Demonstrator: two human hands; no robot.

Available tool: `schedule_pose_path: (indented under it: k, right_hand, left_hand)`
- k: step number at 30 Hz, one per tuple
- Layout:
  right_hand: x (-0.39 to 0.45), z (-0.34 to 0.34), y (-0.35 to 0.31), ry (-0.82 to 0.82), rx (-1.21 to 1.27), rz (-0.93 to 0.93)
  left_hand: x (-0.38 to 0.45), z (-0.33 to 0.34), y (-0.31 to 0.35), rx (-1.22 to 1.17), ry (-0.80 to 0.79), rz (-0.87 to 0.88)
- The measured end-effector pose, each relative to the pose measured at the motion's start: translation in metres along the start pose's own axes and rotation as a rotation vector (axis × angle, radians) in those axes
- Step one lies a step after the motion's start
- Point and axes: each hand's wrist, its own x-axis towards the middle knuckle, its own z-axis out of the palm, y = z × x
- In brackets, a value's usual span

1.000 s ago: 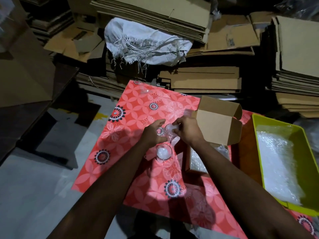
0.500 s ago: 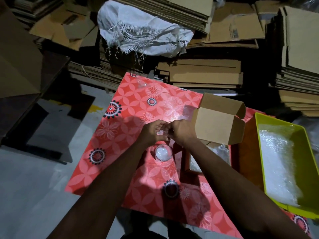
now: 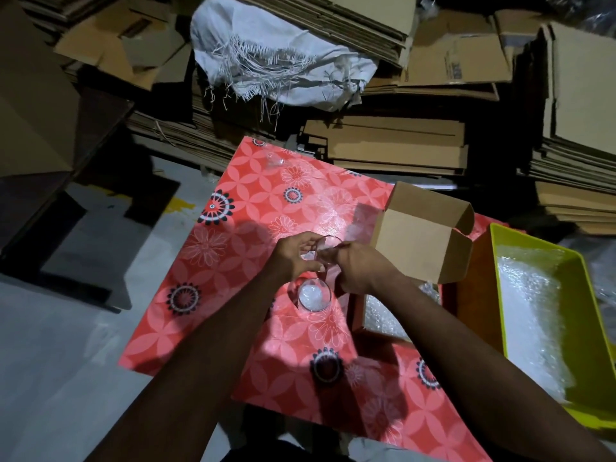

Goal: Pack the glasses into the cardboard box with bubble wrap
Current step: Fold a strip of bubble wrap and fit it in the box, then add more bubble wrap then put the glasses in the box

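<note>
Two glasses show near the middle of the desk, which wears a red flowered cover. One glass stands upright just below the hands with something white inside it, probably bubble wrap stuffed in as padding. The other glass is up between both hands: the left hand curls its fingers round the near side of it, and the right hand is closed at its other side, seemingly pinching the rim or a bit of clear wrap there; which of the two I cannot tell. The cardboard box stands open just right of the hands, lid flap up, and a layer of bubble wrap already lines its bottom under the right forearm. No glass is visible in it, though the forearm hides part of the inside. Further right, a yellow-green tray holds more bubble wrap sheets. A third small clear thing near the far edge of the desk may be another glass, but it is too faint to say. By my reading the job is at an early to middle stage: box lined, one glass apparently padded, the second being handled now. Left to do, I judge, are finishing this glass, setting both into the box, cushioning over them, and shutting the lid.
</note>
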Motion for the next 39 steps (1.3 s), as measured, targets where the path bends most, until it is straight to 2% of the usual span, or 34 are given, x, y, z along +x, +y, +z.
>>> schedule_pose_path:
  k: [13,18,21,27,30,32,35,39]
  right_hand:
    - [0.023,0.021,-0.002,-0.112,-0.135,0.018]
    - [0.012,0.019,-0.005,-0.128,0.003,0.028]
    - [-0.001,0.015,-0.009,0.000,0.116,0.029]
    - [-0.041,0.004,0.000,0.187,0.145,0.058]
    - [-0.069,0.003,0.016,0.322,0.206,0.120]
    - [-0.092,0.004,0.031,0.446,0.279,0.176]
    - [-0.128,0.020,0.064,0.685,0.377,0.307]
    - [-0.177,0.056,0.120,0.903,0.538,0.646]
  left_hand:
    - [-0.002,-0.002,0.006,0.031,0.004,0.056]
    - [-0.007,-0.005,0.015,0.065,-0.012,0.075]
    - [-0.011,-0.006,0.018,0.072,-0.020,0.087]
    - [-0.013,-0.007,0.038,0.223,-0.076,0.040]
    - [-0.011,-0.007,0.056,0.315,-0.039,-0.020]
    - [-0.011,-0.003,0.068,0.307,0.017,0.004]
    - [-0.014,0.012,0.082,0.335,0.114,0.101]
    - [-0.020,0.048,0.098,0.391,0.158,0.166]
